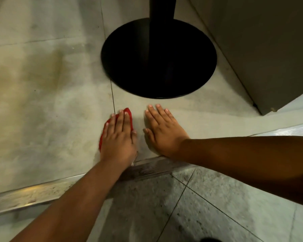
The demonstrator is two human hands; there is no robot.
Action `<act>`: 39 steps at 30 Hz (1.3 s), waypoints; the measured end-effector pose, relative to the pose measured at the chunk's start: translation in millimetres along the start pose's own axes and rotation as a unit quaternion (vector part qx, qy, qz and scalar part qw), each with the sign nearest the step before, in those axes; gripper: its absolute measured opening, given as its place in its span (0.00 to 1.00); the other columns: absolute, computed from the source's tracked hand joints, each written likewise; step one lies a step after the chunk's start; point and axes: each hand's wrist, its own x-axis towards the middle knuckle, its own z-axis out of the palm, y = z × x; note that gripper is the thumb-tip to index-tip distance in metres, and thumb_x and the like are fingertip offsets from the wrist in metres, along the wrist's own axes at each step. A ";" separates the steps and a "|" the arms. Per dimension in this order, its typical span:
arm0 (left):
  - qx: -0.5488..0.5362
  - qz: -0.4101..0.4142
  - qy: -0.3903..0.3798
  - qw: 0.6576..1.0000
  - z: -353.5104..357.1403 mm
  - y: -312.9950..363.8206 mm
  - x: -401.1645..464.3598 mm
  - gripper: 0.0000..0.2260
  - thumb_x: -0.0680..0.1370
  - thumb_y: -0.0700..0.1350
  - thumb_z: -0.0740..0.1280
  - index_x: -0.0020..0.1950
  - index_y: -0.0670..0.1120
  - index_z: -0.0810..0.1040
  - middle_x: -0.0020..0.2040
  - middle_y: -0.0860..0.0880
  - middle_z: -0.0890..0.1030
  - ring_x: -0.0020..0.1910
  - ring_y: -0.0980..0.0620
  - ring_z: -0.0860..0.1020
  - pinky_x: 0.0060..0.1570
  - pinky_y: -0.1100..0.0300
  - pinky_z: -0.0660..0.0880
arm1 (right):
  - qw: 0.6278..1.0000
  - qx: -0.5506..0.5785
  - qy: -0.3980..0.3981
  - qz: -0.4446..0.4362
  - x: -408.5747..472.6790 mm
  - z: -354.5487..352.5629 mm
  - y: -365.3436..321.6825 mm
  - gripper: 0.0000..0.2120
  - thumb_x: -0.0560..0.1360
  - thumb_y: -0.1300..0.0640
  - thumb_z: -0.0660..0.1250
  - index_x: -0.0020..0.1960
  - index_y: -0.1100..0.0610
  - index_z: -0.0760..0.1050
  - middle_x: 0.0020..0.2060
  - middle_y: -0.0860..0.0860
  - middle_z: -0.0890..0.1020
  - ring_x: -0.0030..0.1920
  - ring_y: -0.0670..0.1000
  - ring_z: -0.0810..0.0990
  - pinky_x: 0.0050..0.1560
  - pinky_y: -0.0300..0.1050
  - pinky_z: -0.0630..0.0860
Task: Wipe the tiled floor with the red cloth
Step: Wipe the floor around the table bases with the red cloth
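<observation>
The red cloth [129,113] lies on the grey tiled floor [59,110], mostly hidden under my left hand [118,138]. That hand presses flat on it with straight fingers; red shows past the fingertips and along the hand's left side. My right hand [162,131] rests flat on the bare tile just to the right, fingers straight, holding nothing. Both hands are just in front of a round black base.
A black round pedestal base [158,58] with its post stands right ahead of the hands. A grey panel or wall [269,49] rises at the right. A metal threshold strip [42,193] crosses under my forearms, with darker speckled tiles [208,206] nearer me. A yellowish stain [16,75] marks the floor at left.
</observation>
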 end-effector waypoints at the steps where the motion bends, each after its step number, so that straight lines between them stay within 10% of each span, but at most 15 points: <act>1: 0.011 0.022 0.010 1.000 1.1 3.7 -12.2 0.30 0.79 0.55 0.41 0.80 0.45 0.46 0.80 0.46 0.48 0.79 0.48 0.46 0.77 0.51 0.45 | 1.000 0.000 0.002 -0.001 0.6 0.5 0.3 0.33 0.81 0.43 0.38 0.81 0.59 0.44 0.80 0.56 0.44 0.79 0.55 0.39 0.78 0.53 0.40; 12: 0.000 -0.011 -0.012 1.000 2.5 7.0 15.5 0.29 0.79 0.55 0.39 0.80 0.47 0.40 0.80 0.48 0.42 0.78 0.50 0.40 0.76 0.52 0.41 | 1.000 0.000 0.010 0.005 0.4 0.9 1.9 0.32 0.82 0.44 0.42 0.81 0.58 0.44 0.80 0.56 0.45 0.79 0.54 0.39 0.78 0.53 0.39; 18: 0.016 0.105 0.004 0.994 11.1 7.5 -45.8 0.28 0.81 0.53 0.50 0.79 0.43 0.56 0.79 0.45 0.57 0.78 0.45 0.54 0.73 0.49 0.52 | 1.000 0.006 0.009 -0.005 2.3 1.7 3.6 0.31 0.83 0.45 0.44 0.81 0.58 0.44 0.80 0.56 0.45 0.79 0.54 0.38 0.78 0.50 0.37; 24: 0.000 0.003 0.003 1.000 -3.6 -10.9 25.8 0.29 0.79 0.55 0.40 0.79 0.47 0.41 0.80 0.49 0.42 0.78 0.51 0.39 0.75 0.56 0.37 | 1.000 -0.009 0.012 -0.004 2.8 0.1 2.8 0.31 0.83 0.44 0.43 0.81 0.58 0.44 0.80 0.55 0.45 0.79 0.54 0.38 0.78 0.50 0.37; 31: 0.012 0.080 0.028 0.996 5.6 -0.5 -34.8 0.28 0.81 0.53 0.48 0.79 0.41 0.54 0.79 0.43 0.55 0.78 0.44 0.53 0.74 0.48 0.52 | 1.000 -0.006 -0.002 -0.004 1.2 0.3 3.0 0.31 0.83 0.43 0.40 0.81 0.57 0.41 0.80 0.54 0.42 0.79 0.53 0.36 0.78 0.50 0.36; 39: -0.012 -0.018 0.008 1.000 -5.8 -23.7 30.2 0.30 0.80 0.55 0.44 0.80 0.45 0.46 0.80 0.47 0.46 0.79 0.48 0.42 0.76 0.53 0.40 | 1.000 -0.010 0.013 -0.002 1.5 -0.3 3.4 0.31 0.83 0.43 0.42 0.81 0.58 0.45 0.80 0.55 0.46 0.79 0.54 0.39 0.78 0.49 0.37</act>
